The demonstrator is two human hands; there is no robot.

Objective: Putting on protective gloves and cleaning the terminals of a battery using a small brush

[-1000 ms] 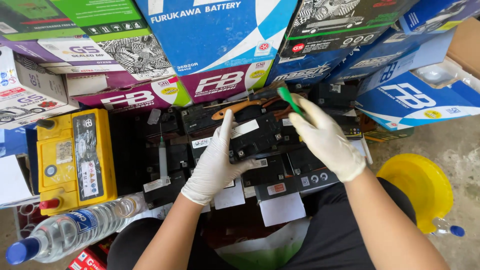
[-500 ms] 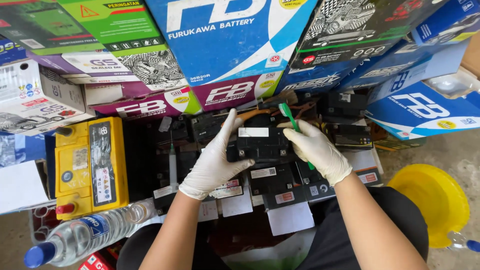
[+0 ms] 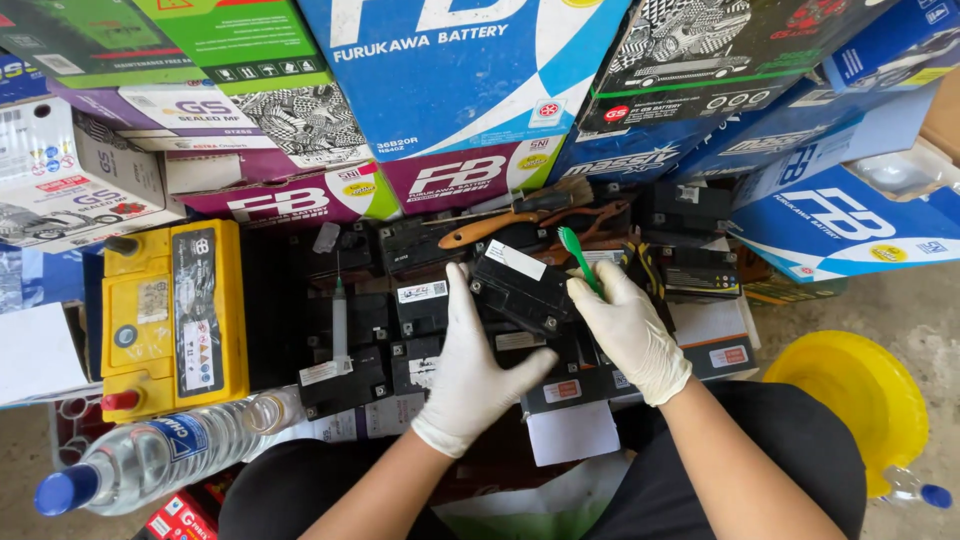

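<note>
Item: small black battery (image 3: 520, 290), tilted, lifted a little above a row of like black batteries (image 3: 350, 340) on the work surface. Left hand (image 3: 475, 375), gloved white, lay flat over the near-left side of the battery, fingers (image 3: 460, 300) extended up its left edge and the thumb hooked under the near corner; the hand was steadying rather than clenched. Right hand (image 3: 630, 335), also gloved, was closed around the handle of a green brush (image 3: 577, 255), whose head rose just beyond the battery's right end, close to it; contact between the two could not be told. The battery thus sat between both hands, touching the left fingers and just beside the right fingertips. Handling note, as a judgement: the work appeared to be brushing the battery's top; it would go best with the left hand keeping the case firmly braced and tilted toward the brush, strokes short and light, and the glove kept off the terminals. Adjacent: yellow battery (image 3: 175, 310) well to the left, syringe (image 3: 339, 315) on the row, wooden-handled brush (image 3: 510, 215) behind, water bottle (image 3: 150, 460) at near left, yellow bowl (image 3: 850, 400) at right, printed cartons (image 3: 450, 90) stacked behind.
</note>
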